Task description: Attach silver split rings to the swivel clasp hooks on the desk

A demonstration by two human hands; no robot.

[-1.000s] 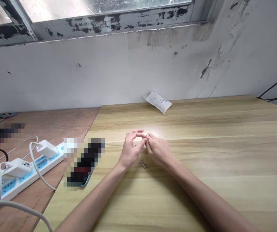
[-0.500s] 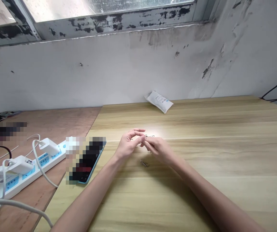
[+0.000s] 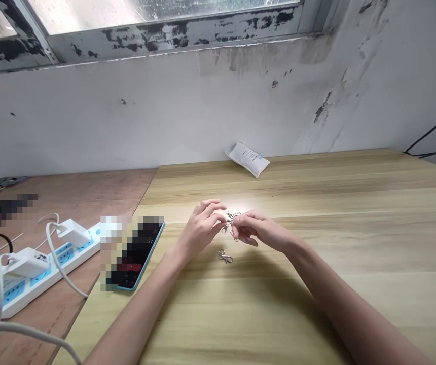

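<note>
A small cluster of linked silver metal clasps (image 3: 232,221) hangs in the air between the 2 hands, too small to count its pieces. The left hand (image 3: 201,228) has its fingers loosely curled, with the thumb and fingertips pinched on the cluster's near side. The right hand (image 3: 259,229) comes in from the other side, its fingers nearly closed and its fingertips gripping the same cluster. Exactly which fingers touch which link cannot be told. Just below the hands, 1 separate lobster clasp (image 3: 224,257) lies on the pale wood tabletop (image 3: 317,243). Left of the left forearm sits a smartphone in a blue case (image 3: 136,256), partly blurred. Farther left, on a plywood table (image 3: 77,197), is a white power strip (image 3: 43,268) with 2 white chargers (image 3: 73,233) plugged in. A white packet (image 3: 247,159) lies at the far table edge against a stained white wall (image 3: 165,111), beneath a window frame (image 3: 172,38).
</note>
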